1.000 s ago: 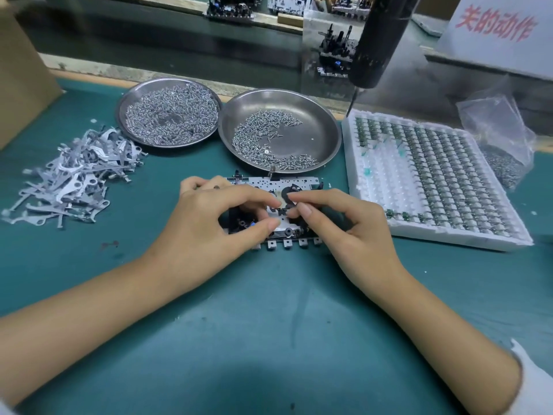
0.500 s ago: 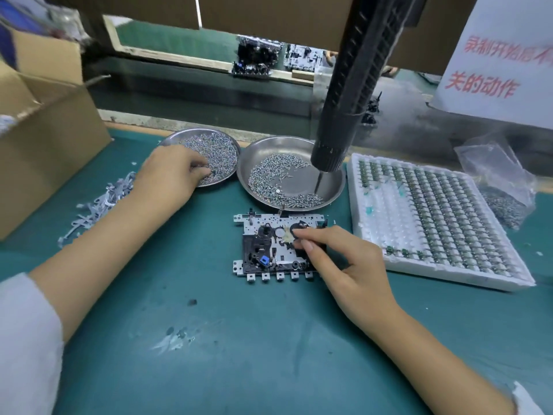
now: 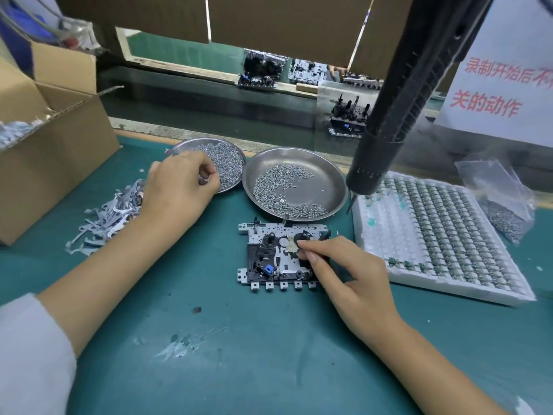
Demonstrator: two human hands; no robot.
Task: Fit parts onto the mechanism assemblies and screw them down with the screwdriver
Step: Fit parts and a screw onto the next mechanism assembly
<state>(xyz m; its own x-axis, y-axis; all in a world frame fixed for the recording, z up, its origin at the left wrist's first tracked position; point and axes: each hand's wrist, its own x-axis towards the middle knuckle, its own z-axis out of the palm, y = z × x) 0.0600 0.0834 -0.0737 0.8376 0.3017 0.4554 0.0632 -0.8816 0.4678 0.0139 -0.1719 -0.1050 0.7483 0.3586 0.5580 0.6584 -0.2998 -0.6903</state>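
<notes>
We have the mechanism assembly (image 3: 282, 254) lying flat on the green mat (image 3: 239, 354), just in front of the right-hand steel dish (image 3: 332, 172). Our right hand (image 3: 350, 280) rests on its right part, thumb and forefinger closed together on a small pale part (image 3: 291, 245) sitting on the plate; whether that part is seated we cannot tell. Our left hand (image 3: 179, 190) is over the left-hand steel dish (image 3: 191, 143), fingers curled down into the heap of screws (image 3: 227, 163), and it seems to pinch some, though the fingertips are hidden.

The main risk, as we judge it, is the pale part shifting or lifting while our eyes and left hand are busy at the dish: only two fingertips keep it in place, and a nudge from the wrist could push it off its post. We could also lift more screws than we want, and a dropped one may roll among the assembly's black parts and jam them.

The screwdriver (image 3: 398, 115) hangs from above with its tip over the near edge of the white foam tray (image 3: 449, 292), right of the assembly; bringing it across means passing close over the right-hand dish rim and our right hand. A pile of grey metal levers (image 3: 110, 211) lies beside a cardboard box (image 3: 54, 151) under our left forearm's path, and a plastic bag (image 3: 502, 202) sits beyond the tray
</notes>
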